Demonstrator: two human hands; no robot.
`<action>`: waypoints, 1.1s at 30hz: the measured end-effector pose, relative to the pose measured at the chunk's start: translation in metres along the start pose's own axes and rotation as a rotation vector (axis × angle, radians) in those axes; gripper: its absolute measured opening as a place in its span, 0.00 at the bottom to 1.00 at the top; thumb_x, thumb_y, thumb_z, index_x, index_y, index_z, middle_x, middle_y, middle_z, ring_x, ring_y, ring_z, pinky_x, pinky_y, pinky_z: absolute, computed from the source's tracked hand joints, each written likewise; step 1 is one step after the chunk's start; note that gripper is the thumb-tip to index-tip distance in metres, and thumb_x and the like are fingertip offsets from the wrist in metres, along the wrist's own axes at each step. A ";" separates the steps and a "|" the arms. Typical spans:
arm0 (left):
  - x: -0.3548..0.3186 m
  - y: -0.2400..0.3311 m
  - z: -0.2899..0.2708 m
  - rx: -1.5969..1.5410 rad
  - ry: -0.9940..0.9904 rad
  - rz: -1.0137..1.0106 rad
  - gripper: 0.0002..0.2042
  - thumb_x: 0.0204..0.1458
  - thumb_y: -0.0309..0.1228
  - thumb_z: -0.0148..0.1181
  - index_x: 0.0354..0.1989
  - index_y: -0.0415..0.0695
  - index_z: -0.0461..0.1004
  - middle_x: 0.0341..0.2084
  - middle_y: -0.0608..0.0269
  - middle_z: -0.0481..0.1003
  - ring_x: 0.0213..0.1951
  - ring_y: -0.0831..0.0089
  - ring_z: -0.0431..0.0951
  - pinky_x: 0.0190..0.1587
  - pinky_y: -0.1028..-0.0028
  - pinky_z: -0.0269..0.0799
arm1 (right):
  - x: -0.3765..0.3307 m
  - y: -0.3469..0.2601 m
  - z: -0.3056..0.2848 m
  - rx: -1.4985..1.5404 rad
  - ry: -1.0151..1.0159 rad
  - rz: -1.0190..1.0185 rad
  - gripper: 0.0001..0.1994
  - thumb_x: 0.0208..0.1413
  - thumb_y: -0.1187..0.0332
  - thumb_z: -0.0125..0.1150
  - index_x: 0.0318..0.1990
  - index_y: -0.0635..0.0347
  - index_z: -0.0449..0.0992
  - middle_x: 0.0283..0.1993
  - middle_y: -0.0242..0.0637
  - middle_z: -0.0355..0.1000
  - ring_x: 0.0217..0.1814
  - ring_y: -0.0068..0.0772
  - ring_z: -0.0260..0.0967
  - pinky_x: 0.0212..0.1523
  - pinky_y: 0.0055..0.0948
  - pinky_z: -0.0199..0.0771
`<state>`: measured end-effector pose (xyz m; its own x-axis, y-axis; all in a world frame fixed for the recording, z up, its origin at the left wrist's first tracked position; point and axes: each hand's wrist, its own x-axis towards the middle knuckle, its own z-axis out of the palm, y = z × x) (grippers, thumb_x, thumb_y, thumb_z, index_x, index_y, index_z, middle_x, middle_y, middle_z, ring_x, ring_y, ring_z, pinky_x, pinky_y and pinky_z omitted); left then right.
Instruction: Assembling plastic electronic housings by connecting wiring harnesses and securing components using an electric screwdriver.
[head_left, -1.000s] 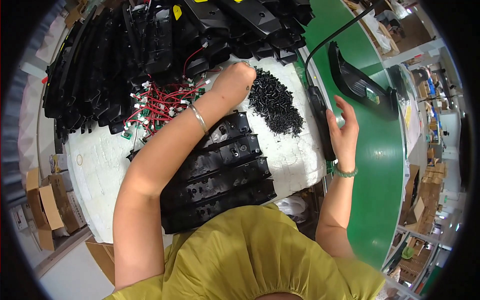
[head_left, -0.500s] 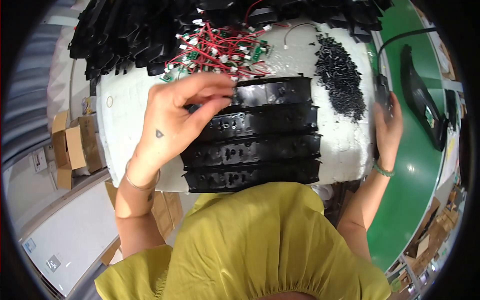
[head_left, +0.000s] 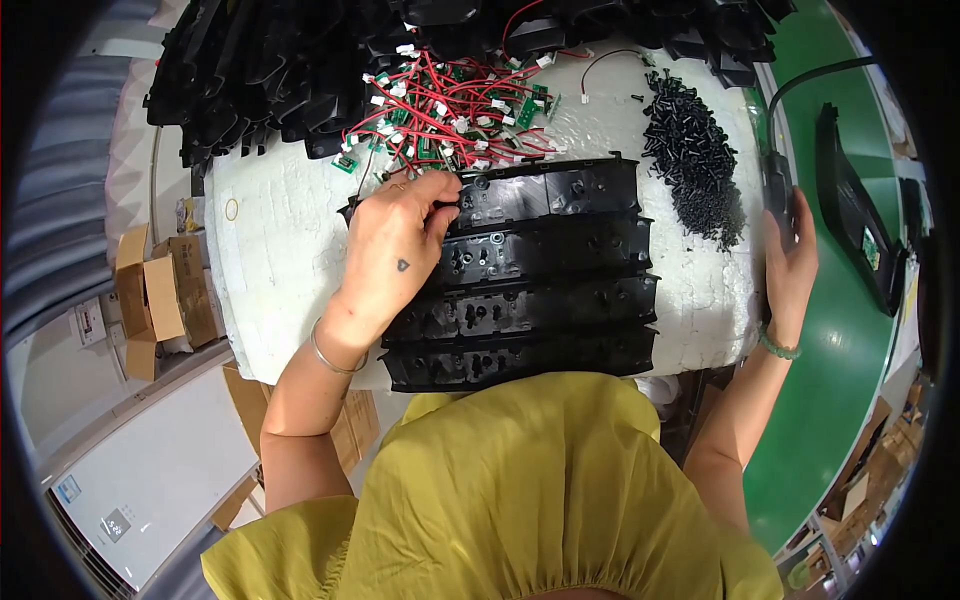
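Several long black plastic housings (head_left: 560, 247) lie stacked in a row, one behind another, in front of me. My left hand (head_left: 392, 245) rests over the left part of the farthest housing (head_left: 590, 190). Its fingers are bent and pinched together at the housing; what they hold is hidden. A thin wire runs down toward these fingers from the pile of small green circuit boards with red wires and white connectors (head_left: 450, 110). At the right edge of the white work surface, my right hand (head_left: 790, 265) is wrapped round a black corded electric screwdriver (head_left: 777, 180).
A heap of black screws (head_left: 690, 160) lies on the white foam surface (head_left: 290, 260), right of the housings. More black plastic parts (head_left: 250, 80) are piled along the far edge. On the green table (head_left: 815, 400) at right lies a curved black part (head_left: 850, 210) with a circuit board.
My left hand has turned and come down onto the farthest housing, its fingers closing together. The right hand keeps its hold on the screwdriver. The whole view has shifted slightly.
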<state>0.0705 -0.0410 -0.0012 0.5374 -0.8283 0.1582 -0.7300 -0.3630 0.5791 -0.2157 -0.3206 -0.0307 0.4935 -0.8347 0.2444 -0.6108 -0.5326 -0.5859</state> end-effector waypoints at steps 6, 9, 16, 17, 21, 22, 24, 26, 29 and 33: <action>0.001 0.002 -0.005 0.153 0.006 0.084 0.10 0.41 0.18 0.65 0.34 0.38 0.76 0.25 0.56 0.77 0.25 0.67 0.78 0.27 0.73 0.73 | 0.001 0.001 -0.002 0.053 -0.005 0.013 0.25 0.56 0.66 0.61 0.59 0.68 0.64 0.55 0.52 0.69 0.55 0.37 0.69 0.56 0.29 0.65; 0.013 0.022 -0.017 0.199 -0.050 0.112 0.08 0.42 0.20 0.65 0.33 0.38 0.76 0.25 0.54 0.76 0.26 0.61 0.77 0.30 0.69 0.73 | -0.001 0.006 0.001 0.038 0.016 -0.007 0.25 0.55 0.68 0.61 0.58 0.68 0.65 0.55 0.53 0.69 0.55 0.40 0.69 0.56 0.30 0.65; 0.114 0.072 0.055 -0.072 -0.065 0.629 0.09 0.41 0.18 0.59 0.34 0.34 0.76 0.28 0.48 0.76 0.34 0.51 0.76 0.38 0.63 0.72 | -0.003 -0.002 0.001 -0.057 0.080 -0.027 0.25 0.51 0.67 0.62 0.57 0.65 0.67 0.52 0.53 0.70 0.53 0.49 0.69 0.53 0.35 0.67; 0.129 0.069 0.072 -0.023 -0.089 0.618 0.08 0.41 0.18 0.59 0.33 0.34 0.76 0.29 0.48 0.76 0.35 0.51 0.76 0.38 0.63 0.72 | -0.003 -0.005 0.001 -0.046 0.049 -0.007 0.25 0.51 0.67 0.62 0.57 0.65 0.66 0.52 0.53 0.69 0.53 0.50 0.68 0.53 0.35 0.67; 0.159 0.059 0.105 0.087 -0.185 0.593 0.05 0.40 0.18 0.53 0.25 0.36 0.76 0.25 0.43 0.74 0.34 0.48 0.77 0.39 0.59 0.74 | -0.004 -0.012 0.000 -0.101 0.066 -0.032 0.26 0.50 0.66 0.63 0.57 0.66 0.66 0.52 0.53 0.69 0.53 0.52 0.68 0.54 0.38 0.67; 0.161 0.062 0.104 0.085 -0.188 0.601 0.05 0.40 0.18 0.53 0.25 0.36 0.76 0.25 0.43 0.74 0.34 0.48 0.77 0.39 0.59 0.74 | -0.004 -0.011 -0.001 -0.104 0.072 -0.026 0.26 0.50 0.66 0.63 0.57 0.66 0.66 0.52 0.53 0.69 0.53 0.52 0.68 0.54 0.38 0.67; 0.164 0.065 0.101 0.077 -0.240 0.560 0.05 0.41 0.18 0.53 0.25 0.35 0.76 0.27 0.42 0.75 0.35 0.48 0.78 0.40 0.60 0.75 | -0.003 -0.010 -0.002 -0.110 0.063 -0.011 0.26 0.50 0.66 0.63 0.57 0.66 0.66 0.52 0.53 0.69 0.53 0.51 0.68 0.53 0.37 0.67; 0.167 0.055 0.102 0.122 -0.243 0.558 0.05 0.39 0.19 0.57 0.26 0.35 0.77 0.27 0.45 0.75 0.35 0.50 0.77 0.40 0.61 0.74 | -0.002 -0.009 -0.003 -0.092 0.058 -0.013 0.27 0.50 0.66 0.63 0.57 0.66 0.66 0.51 0.53 0.69 0.52 0.51 0.68 0.53 0.37 0.67; 0.167 0.051 0.103 0.170 -0.237 0.539 0.07 0.36 0.20 0.61 0.27 0.36 0.77 0.28 0.47 0.76 0.35 0.51 0.77 0.40 0.63 0.74 | -0.001 -0.007 -0.001 -0.096 0.069 -0.035 0.26 0.50 0.66 0.63 0.57 0.66 0.66 0.51 0.52 0.70 0.51 0.50 0.68 0.53 0.36 0.67; 0.166 0.062 0.098 0.183 -0.221 0.472 0.06 0.36 0.21 0.62 0.26 0.36 0.78 0.27 0.46 0.76 0.35 0.51 0.77 0.42 0.63 0.74 | -0.002 -0.006 -0.005 -0.101 0.083 -0.071 0.26 0.50 0.66 0.62 0.56 0.67 0.66 0.51 0.52 0.70 0.52 0.50 0.68 0.53 0.36 0.67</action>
<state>0.0729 -0.2433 -0.0174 0.0468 -0.9818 0.1840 -0.9423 0.0177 0.3343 -0.2162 -0.3169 -0.0237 0.4873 -0.8007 0.3485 -0.6370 -0.5990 -0.4853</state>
